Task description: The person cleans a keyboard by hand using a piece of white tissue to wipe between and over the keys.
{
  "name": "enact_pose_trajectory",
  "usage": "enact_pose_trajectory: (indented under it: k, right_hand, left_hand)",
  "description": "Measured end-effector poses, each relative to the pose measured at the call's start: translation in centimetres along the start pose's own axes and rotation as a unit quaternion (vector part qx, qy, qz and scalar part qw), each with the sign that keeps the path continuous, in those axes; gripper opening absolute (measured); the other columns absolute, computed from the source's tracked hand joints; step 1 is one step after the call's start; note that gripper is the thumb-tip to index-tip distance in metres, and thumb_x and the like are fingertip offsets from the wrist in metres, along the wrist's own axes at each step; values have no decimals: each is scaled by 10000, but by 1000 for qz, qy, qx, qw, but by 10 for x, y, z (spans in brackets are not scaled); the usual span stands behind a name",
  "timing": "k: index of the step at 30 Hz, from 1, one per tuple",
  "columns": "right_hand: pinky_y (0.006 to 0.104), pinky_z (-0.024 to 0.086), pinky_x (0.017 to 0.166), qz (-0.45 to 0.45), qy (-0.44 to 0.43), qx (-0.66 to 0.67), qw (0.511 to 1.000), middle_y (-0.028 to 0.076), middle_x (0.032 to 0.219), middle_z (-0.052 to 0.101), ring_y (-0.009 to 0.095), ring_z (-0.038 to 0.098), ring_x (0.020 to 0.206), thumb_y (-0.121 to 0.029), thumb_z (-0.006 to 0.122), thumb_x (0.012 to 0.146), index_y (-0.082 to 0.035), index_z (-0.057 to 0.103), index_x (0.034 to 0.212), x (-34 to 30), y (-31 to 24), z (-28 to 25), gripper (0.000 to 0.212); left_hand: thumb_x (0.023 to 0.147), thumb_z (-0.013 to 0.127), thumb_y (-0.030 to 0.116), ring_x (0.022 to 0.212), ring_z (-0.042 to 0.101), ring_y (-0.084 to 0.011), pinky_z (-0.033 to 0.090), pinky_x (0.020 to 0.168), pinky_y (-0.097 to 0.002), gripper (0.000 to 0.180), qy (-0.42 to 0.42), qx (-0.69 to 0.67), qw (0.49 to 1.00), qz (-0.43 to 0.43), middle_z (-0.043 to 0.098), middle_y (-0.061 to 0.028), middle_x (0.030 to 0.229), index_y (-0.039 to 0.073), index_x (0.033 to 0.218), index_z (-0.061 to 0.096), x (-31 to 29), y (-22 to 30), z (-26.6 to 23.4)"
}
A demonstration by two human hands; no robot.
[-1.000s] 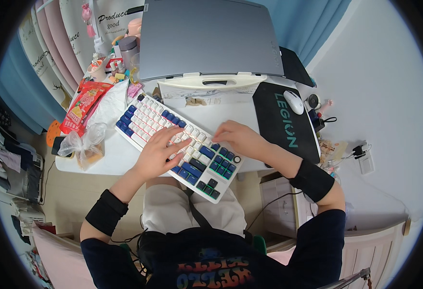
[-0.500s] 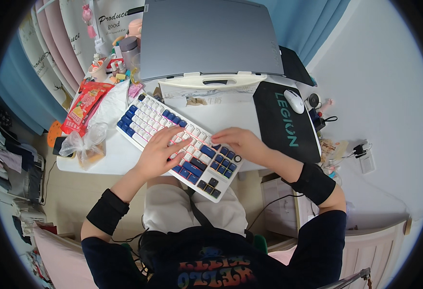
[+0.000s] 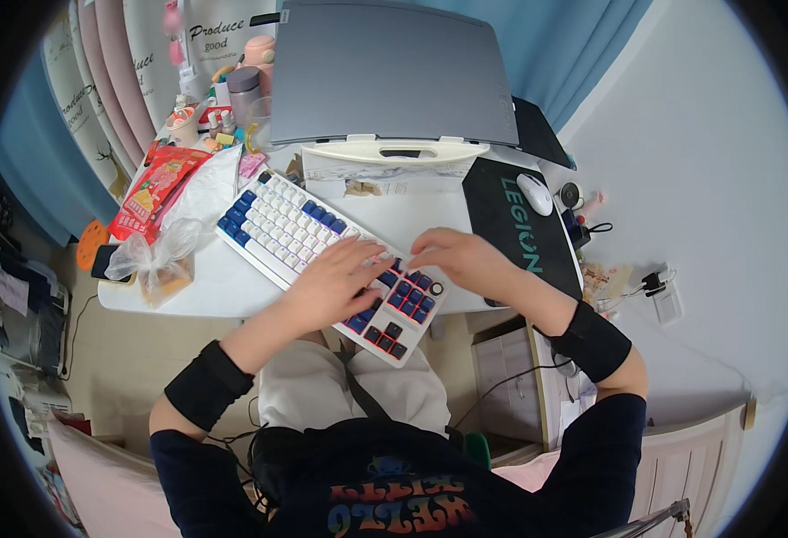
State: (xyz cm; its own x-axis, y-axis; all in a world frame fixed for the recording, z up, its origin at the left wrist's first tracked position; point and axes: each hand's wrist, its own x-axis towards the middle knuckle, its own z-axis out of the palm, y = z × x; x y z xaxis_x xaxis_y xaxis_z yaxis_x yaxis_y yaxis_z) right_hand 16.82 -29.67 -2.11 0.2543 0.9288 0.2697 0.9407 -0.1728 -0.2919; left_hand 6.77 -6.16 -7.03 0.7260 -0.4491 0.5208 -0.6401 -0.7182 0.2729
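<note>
Fingers (image 3: pixel 358 255) loose and unclenched, left hand (image 3: pixel 324 285) has shifted rightward, nearer right hand (image 3: pixel 455 253); keyboard (image 3: pixel 277 220) slants lengthwise, upper left to lower right.

Navy short-sleeved shirt (image 3: pixel 322 462) — multicoloured print (image 3: pixel 398 508); black forearm bands (image 3: pixel 208 386) — pale shorts (image 3: pixel 302 386).

The keyboard (image 3: pixel 282 220) lay aslant over the near edge of the table (image 3: pixel 207 294), bags (image 3: pixel 156 193) to its left, mouse (image 3: pixel 535 195) on a mat (image 3: pixel 491 202) at right, laptop (image 3: pixel 394 76) behind.

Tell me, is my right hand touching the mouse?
Apart. The head view shows the mouse on the dark mat, with part of that mat visible between it and your right hand.
</note>
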Motion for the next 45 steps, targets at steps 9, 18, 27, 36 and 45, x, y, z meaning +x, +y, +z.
enact_pose_trajectory:
  k: [9,18,27,36,45]
  right_hand:
    - [322,508,765,-9,-82,-115,990,28,1008,551,221,562,981,68,605,660,-106,655,921,7,19,5,318]
    - [332,503,755,-12,-38,-21,999,32,954,571,230,571,940,73,577,686,-87,632,873,9,3,18,253]
    - [325,507,784,86,4,-8,996,29,1016,562,221,563,969,69,597,677,-78,643,874,-2,15,13,250]
    - [336,505,763,-5,-6,-33,999,34,983,569,239,574,914,77,575,672,-85,638,880,1,13,25,271]
    - [352,492,797,31,5,8,999,54,977,580,251,575,930,47,564,722,-62,668,854,1,12,26,201]
  left_hand:
    - [795,655,238,1163,494,-284,356,1052,-424,400,-6,52,999,7,526,-126,1213,47,1141,588,-6,5,17]
    - [789,659,208,1126,510,-284,364,1047,-428,349,5,34,999,-3,537,-107,1176,66,1102,602,-5,2,17]
    - [758,687,204,1079,518,-287,370,1041,-426,286,9,14,1000,-13,547,-81,1080,74,1004,622,10,-2,14]
    - [754,602,109,1011,531,-237,400,995,-372,208,-94,97,984,113,555,-59,982,69,956,628,30,-4,1]
    - [732,584,93,960,531,-235,432,904,-335,247,-99,118,983,99,565,-69,958,35,971,603,30,-4,8]
